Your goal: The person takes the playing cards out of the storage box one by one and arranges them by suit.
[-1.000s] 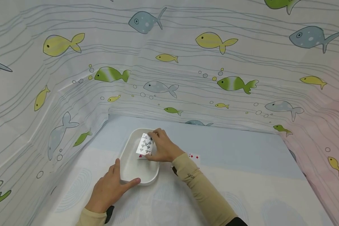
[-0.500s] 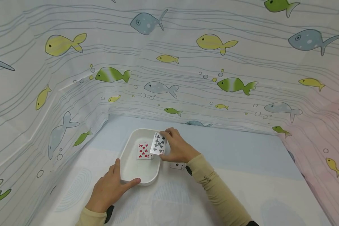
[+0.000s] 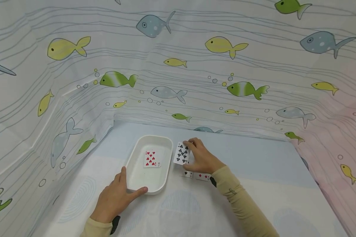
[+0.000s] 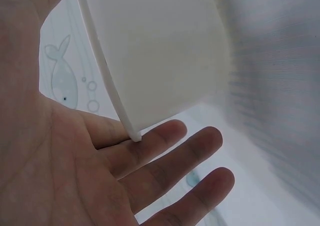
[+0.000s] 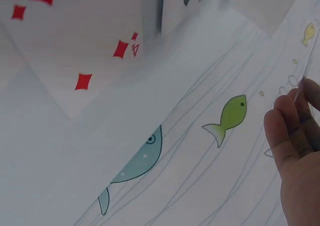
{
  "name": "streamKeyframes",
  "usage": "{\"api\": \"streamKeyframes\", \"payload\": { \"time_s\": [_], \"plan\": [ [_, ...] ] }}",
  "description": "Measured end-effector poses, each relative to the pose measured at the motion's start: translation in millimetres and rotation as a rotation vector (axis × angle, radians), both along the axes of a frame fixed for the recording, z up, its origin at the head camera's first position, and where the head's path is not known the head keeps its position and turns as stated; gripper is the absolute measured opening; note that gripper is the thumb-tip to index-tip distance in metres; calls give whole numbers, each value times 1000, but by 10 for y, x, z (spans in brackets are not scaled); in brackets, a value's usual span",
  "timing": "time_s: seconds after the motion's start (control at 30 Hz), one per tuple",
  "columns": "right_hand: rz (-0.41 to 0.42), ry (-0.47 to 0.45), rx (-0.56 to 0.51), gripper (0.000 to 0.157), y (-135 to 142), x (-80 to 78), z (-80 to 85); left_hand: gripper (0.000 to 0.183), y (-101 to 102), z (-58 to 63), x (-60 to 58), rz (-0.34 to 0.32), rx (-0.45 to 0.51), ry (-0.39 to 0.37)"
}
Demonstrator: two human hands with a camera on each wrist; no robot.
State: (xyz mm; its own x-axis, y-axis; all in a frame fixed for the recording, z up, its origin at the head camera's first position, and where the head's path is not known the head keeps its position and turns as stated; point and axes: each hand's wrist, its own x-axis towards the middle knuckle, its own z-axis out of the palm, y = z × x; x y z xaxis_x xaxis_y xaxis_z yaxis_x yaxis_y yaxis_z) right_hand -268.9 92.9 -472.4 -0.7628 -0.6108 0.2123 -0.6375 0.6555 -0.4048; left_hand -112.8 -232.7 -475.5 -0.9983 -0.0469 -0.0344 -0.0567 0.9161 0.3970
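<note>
In the head view my left hand spans the near-left corner of a white tray, thumb at the near rim and fingers along the left side. The left wrist view shows those fingers nearly straight, touching the tray. My right hand pinches a nine of clubs playing card by its right edge, just right of the tray; the right wrist view catches the card edge-on. Inside the tray lies a hearts card, overlapping another card. Below my right hand, a spade card and a diamond card lie partly hidden.
A four of diamonds fills the upper left of the right wrist view, with a spade card beyond. Fish-printed cloth walls enclose the pale table at the back and both sides.
My right hand has carried the nine of clubs rightward from above the tray to beside it. The hearts card in the tray is uncovered. My left hand stays put.
</note>
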Motion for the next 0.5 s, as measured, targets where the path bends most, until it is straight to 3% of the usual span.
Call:
{"api": "streamKeyframes", "payload": {
  "time_s": [0.5],
  "plan": [
    [-27,15,35,87,655,54,-54,132,-3,5,-1,-5,2,-6]
  ]
}}
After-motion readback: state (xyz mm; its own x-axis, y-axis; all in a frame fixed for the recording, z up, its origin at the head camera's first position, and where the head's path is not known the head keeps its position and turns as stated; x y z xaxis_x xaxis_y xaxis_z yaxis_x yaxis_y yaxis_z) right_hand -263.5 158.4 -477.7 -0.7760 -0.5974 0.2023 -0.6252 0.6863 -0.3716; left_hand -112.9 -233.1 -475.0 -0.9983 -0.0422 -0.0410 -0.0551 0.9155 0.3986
